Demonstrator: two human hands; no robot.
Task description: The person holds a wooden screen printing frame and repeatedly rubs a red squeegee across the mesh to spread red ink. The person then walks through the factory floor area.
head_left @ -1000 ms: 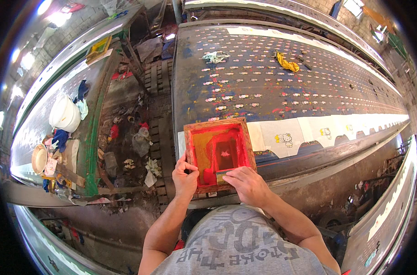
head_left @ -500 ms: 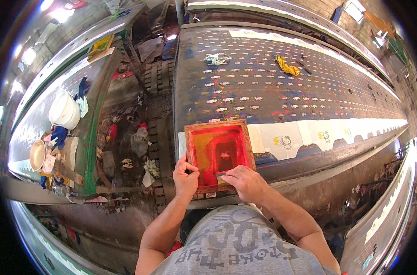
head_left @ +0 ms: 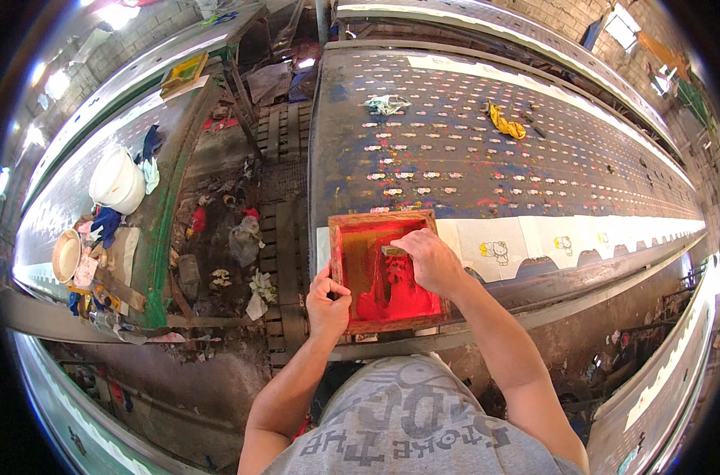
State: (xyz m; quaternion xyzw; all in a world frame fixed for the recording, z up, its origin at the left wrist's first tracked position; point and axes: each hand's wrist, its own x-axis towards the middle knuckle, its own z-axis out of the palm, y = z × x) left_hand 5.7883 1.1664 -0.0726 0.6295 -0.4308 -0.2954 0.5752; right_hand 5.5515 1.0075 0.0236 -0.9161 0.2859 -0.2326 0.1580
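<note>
Partly beneath right fingers (head_left: 412,241): squeegee (head_left: 391,250)

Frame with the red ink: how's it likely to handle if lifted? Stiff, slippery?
The frame is probably stiff: its sides look like wood, joined at the corners. The red ink looks wet and glossy, so it may creep if the frame tilts. Red smears on the inner walls could make gripping there slick.
</note>
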